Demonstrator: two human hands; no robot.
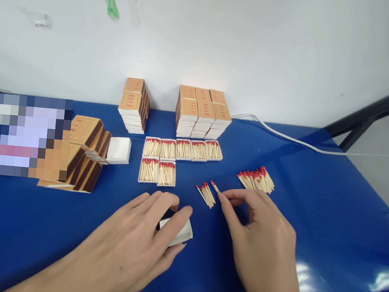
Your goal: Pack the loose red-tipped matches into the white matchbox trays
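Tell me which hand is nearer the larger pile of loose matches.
Right. The right hand is just on the near side of the larger pile, pinching a match; the left hand is farther off, to the pile's left, at a white tray.

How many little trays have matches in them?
7. Five filled trays make the back row; two more sit in front of its left end. The left hand partly hides another tray; its visible part looks empty.

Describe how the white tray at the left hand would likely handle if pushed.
The white tray looks thin-walled, so it is probably light and may dent if squeezed hard. Its low, flat shape suggests it would slide rather than roll or tip, and the glossy blue tabletop probably offers little grip.
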